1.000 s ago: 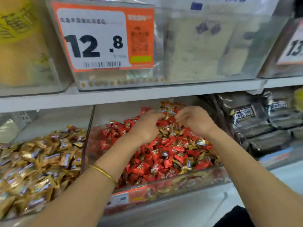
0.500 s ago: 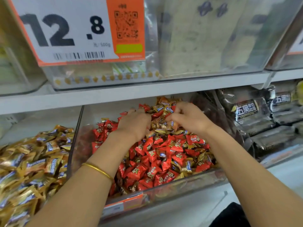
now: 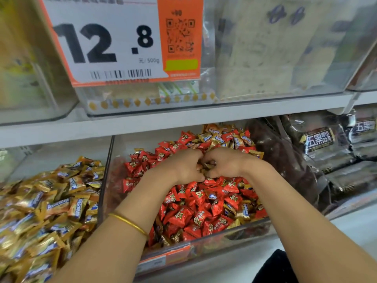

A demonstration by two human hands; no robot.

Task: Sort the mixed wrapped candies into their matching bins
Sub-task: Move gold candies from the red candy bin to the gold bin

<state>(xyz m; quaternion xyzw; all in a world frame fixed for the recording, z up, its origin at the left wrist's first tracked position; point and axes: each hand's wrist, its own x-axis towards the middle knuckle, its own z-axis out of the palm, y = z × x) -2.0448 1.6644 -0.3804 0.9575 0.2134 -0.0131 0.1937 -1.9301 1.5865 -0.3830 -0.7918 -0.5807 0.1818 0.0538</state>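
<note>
A clear middle bin (image 3: 251, 233) holds a heap of red wrapped candies (image 3: 195, 207) with gold wrapped candies (image 3: 226, 137) mixed in, mostly at the back. My left hand (image 3: 183, 167) and my right hand (image 3: 225, 163) meet over the heap, knuckles together. Their curled fingers grip a small bunch of gold candies (image 3: 208, 166) between them. The bin to the left (image 3: 107, 160) is full of gold wrapped candies (image 3: 47, 209).
Dark wrapped packets (image 3: 320, 141) fill the bin on the right. A white shelf edge (image 3: 163, 123) runs just above the bins, and a clear upper bin with a 12.8 price card (image 3: 122, 41) overhangs it. A gold bangle (image 3: 128, 222) circles my left wrist.
The view has moved closer to the shelf. Both hands have drawn together in the middle of the red heap and now hold gold candies between them.
</note>
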